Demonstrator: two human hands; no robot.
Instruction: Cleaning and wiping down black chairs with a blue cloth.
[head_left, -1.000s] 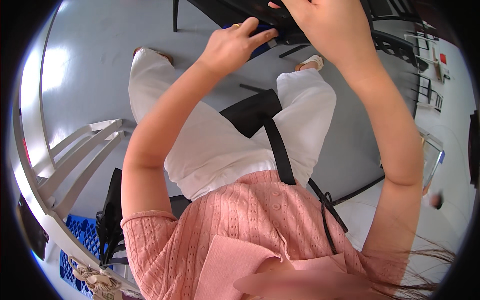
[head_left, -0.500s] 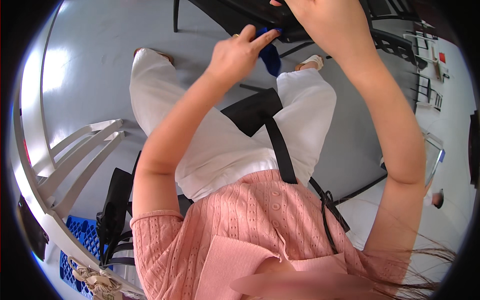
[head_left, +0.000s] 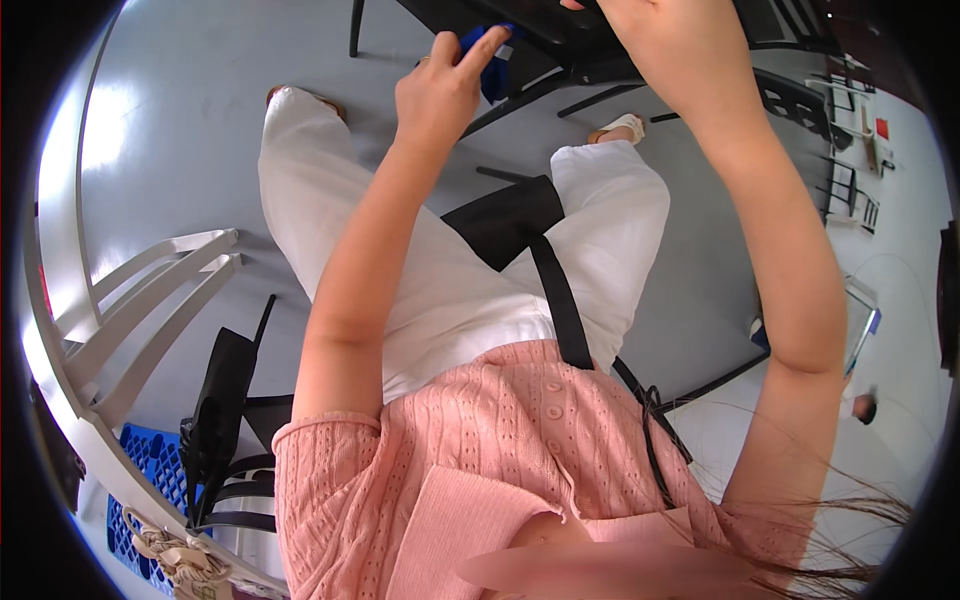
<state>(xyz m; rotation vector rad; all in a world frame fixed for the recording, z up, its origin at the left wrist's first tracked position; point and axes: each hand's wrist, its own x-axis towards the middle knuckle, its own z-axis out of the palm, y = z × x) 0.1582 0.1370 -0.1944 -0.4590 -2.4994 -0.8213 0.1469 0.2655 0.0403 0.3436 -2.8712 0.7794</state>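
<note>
- Left hand [head_left: 440, 95] raised up front, thumb and fingers pinched on a blue cloth [head_left: 492, 68]; index finger laid along it, apparently to press the cloth flat against the black surface [head_left: 560, 35].
- Cloth sits at the near edge of that black surface, top centre of view, touching it.
- Right hand [head_left: 665, 45] rests on the black surface just beside the cloth, likely bracing it. Fingers cut off by the frame edge, so can't tell if it grips anything.
- Black strap [head_left: 560, 300] runs across the lap over the white trousers [head_left: 440, 290]; clear of both arms.
- White chair [head_left: 150, 290] at left, black bag [head_left: 215, 410] and blue crate [head_left: 150, 470] behind it, all well apart from the hands.
- Nothing stands between hands and cloth.
</note>
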